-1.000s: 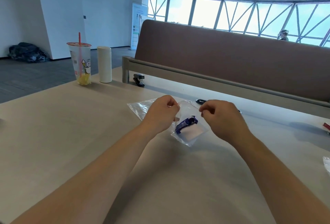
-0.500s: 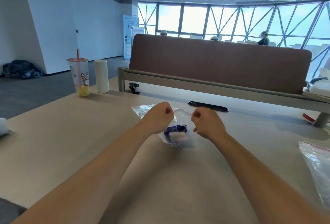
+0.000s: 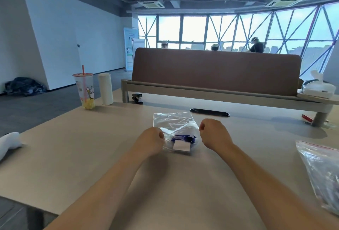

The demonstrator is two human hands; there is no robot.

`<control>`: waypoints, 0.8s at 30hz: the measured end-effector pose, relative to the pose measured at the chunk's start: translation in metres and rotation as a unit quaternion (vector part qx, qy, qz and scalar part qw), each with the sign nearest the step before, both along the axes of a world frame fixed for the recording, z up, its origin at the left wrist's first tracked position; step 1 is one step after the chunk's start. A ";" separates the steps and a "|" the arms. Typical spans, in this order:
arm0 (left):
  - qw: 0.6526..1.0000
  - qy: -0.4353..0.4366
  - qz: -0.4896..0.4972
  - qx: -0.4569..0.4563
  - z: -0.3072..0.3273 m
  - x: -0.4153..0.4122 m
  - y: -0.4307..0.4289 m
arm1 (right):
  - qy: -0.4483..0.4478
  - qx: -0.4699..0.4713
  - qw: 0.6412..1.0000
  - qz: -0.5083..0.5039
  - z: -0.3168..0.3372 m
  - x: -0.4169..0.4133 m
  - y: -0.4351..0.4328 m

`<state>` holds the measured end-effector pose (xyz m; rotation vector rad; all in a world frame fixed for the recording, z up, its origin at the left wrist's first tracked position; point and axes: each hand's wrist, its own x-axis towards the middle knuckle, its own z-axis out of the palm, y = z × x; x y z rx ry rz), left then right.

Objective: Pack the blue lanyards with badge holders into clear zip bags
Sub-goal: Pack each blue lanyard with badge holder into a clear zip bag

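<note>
Your left hand (image 3: 153,141) and right hand (image 3: 213,133) sit curled at either side of the clear zip bag (image 3: 174,123), which lies on the tan table (image 3: 73,156); the fingers are curled together, but whether they pinch the plastic you cannot tell from this angle. The blue lanyard (image 3: 185,138) and its white badge holder (image 3: 181,146) lie bunched at the near end of the bag, between your hands. Judgement: sealing is the step in hand. Flatten out the air, keep the lanyard clear of the zip track, then press along the strip end to end. A larger red-striped zip bag (image 3: 322,171) lies at the right; its contents are unclear. The cup with a straw (image 3: 85,90) holds something yellow at the bottom.
</note>
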<state>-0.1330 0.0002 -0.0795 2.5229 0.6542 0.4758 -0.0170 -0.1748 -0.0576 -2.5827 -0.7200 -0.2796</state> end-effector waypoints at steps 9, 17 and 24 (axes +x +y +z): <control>0.980 -0.141 0.031 -0.133 0.007 0.029 0.006 | -0.002 0.045 0.999 -0.011 0.008 0.016 0.013; 0.969 -0.227 0.020 -0.092 0.052 0.038 0.022 | -0.049 0.093 0.994 -0.010 0.063 0.026 0.008; 0.984 -0.150 -0.068 -0.063 0.084 0.008 0.012 | -0.032 0.123 0.991 0.029 0.086 0.006 -0.013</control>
